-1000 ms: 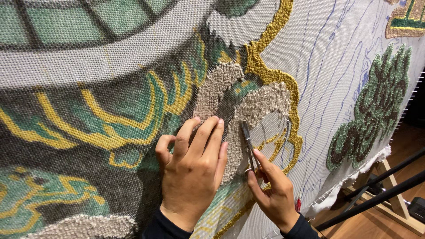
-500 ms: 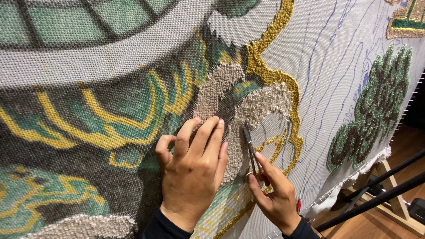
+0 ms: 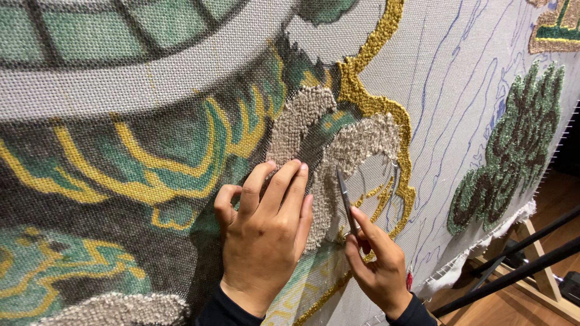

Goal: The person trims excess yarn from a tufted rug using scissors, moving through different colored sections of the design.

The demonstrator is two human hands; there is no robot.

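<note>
A large tufting canvas (image 3: 151,84) stands stretched in front of me, printed with green, yellow and dark patterns. My left hand (image 3: 266,232) lies flat on it, fingertips touching a beige tufted patch (image 3: 356,148). My right hand (image 3: 377,265) grips small metal scissors (image 3: 345,196), blades pointing up and lying against the edge of the beige tufting. A gold tufted outline (image 3: 374,90) curves around the beige patch.
A green and dark tufted shape (image 3: 513,145) sits on the canvas at the right, among blue drawn lines (image 3: 447,78). Black bars (image 3: 519,265) and a wooden frame leg (image 3: 541,265) stand over the wooden floor (image 3: 556,205) at the lower right.
Both hands stay almost in place; the scissors in my right hand have shifted very slightly against the beige tufting.
</note>
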